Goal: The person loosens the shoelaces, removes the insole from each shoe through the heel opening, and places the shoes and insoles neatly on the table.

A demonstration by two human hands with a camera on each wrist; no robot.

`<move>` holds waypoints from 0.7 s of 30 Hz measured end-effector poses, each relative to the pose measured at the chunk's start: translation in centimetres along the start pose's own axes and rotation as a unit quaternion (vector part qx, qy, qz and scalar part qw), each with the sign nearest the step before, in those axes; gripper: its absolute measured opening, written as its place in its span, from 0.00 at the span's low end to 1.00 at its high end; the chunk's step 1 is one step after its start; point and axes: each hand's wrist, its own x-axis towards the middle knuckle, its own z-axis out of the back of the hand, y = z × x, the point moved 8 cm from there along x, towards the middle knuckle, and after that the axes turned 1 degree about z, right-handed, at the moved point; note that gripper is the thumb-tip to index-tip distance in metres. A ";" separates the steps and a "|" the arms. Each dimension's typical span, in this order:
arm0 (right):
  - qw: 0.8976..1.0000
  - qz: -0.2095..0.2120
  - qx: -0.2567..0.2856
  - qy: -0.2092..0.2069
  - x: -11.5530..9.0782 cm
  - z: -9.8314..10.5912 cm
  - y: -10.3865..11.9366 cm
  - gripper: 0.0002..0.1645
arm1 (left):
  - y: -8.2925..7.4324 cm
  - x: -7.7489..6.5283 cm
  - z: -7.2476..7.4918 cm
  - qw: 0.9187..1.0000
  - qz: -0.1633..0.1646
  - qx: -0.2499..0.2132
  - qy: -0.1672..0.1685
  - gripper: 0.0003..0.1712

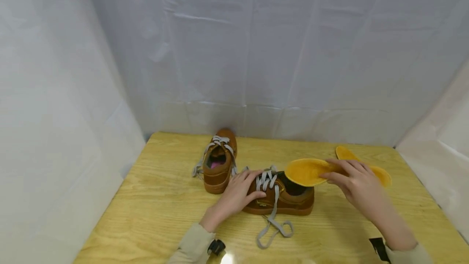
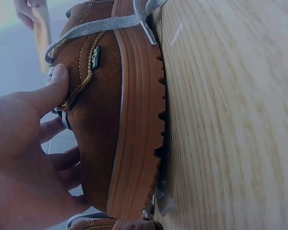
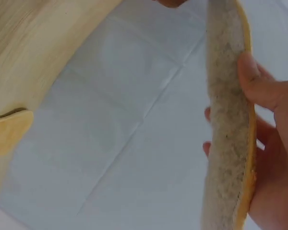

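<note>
A brown lace-up shoe (image 1: 298, 205) stands on its sole, toe to the left, its grey laces loosened. My left hand (image 1: 238, 192) holds it over the toe part, thumb on the near side by the laces and fingers over the top (image 2: 48, 148). Above the shoe's opening, my right hand (image 1: 360, 186) pinches a yellow insole (image 1: 305, 171) between thumb and fingers. One end of that insole overlaps the opening in the head view. Its speckled grey underside (image 3: 228, 129) faces the right wrist camera. The part under my fingers is hidden.
A matching brown shoe (image 1: 216, 178) stands behind and left, heel toward me, something pink inside. Another yellow insole (image 1: 345, 152) lies at the back right, partly behind my right hand. A loose lace (image 1: 269, 237) trails in front. White sheeting (image 1: 256, 52) hangs behind the wooden table (image 1: 146, 211).
</note>
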 end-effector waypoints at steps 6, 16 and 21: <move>0.996 -0.060 -0.050 -0.037 -0.4 -0.7 -1.1 0.38 | 0.3 0.1 0.3 1.000 -0.002 0.004 -0.005 0.38; 0.989 -0.104 -0.098 -0.028 -2.4 -6.2 -2.1 0.19 | 0.2 0.1 -0.1 1.000 -0.002 0.012 -0.005 0.38; 0.987 -0.131 -0.085 0.048 -3.7 -8.7 -2.6 0.14 | 0.3 0.2 -0.2 1.000 -0.003 0.011 -0.001 0.38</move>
